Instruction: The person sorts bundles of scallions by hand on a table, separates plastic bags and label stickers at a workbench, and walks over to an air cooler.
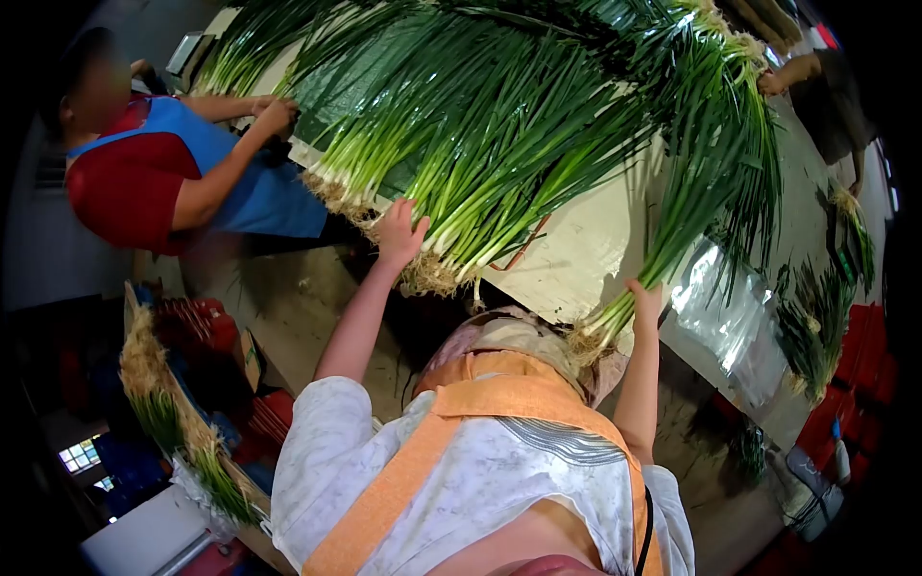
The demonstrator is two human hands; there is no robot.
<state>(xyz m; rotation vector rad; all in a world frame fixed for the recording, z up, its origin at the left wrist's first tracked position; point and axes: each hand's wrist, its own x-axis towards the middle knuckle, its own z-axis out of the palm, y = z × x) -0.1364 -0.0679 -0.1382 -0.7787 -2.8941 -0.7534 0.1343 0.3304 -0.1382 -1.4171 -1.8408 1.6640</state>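
At the left edge of the surface [581, 250], a co-worker [144, 178] wearing a blue apron [274, 202] stands beside the green onion pile [480, 134], its roots lining the near edge. There the person's left hand [400, 232] lies against white stems, fingers parted (whether any stalk is pinched, I cannot tell). Farther right, the right hand [645, 300] grasps a separate green onion bunch [669, 235], roots at the near edge. Gathering stalks seems the step; the next move likely calls for a careful pinch near the roots.
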